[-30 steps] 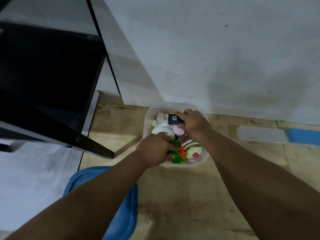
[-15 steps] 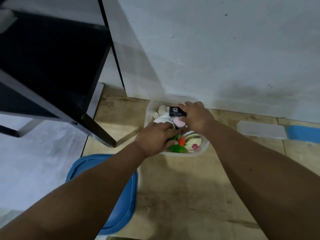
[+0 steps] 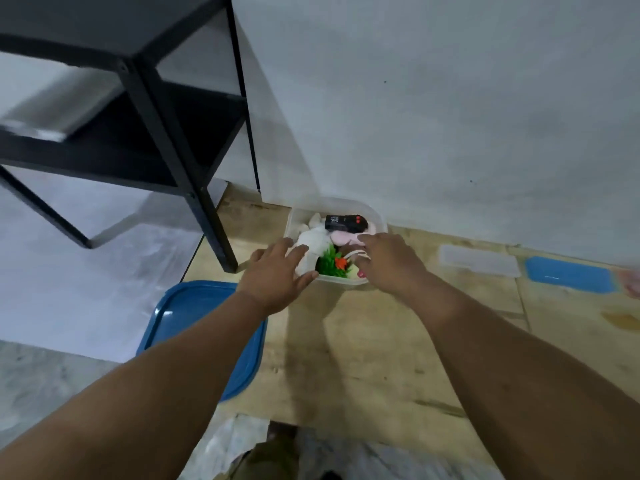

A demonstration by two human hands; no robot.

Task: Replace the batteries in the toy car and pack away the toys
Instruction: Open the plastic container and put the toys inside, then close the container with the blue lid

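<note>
could tip the clear plastic tub [image 3: 375, 216] of toys, crowded against the wall, or leave the big blue lid [image 3: 194, 327] unable to seat over heaped plush. black toy car [image 3: 346, 223] lying at the tub's far side. left hand [image 3: 277, 275] and right hand [image 3: 388, 261] spread, gripping nothing, at the near rim. half a second ago, right fingers held the car.

Black metal shelf unit [image 3: 162, 109] standing at far left against the pale wall [image 3: 450, 98]. Just right of its near leg, wooden board floor [image 3: 363, 341]. Nearer than the shelf unit, a blue tray [image 3: 187, 306] lying flat on the boards. Well right of it, along the wall's foot, a frosted clear lid [image 3: 479, 260] beside a blue lid [image 3: 569, 274].
</note>
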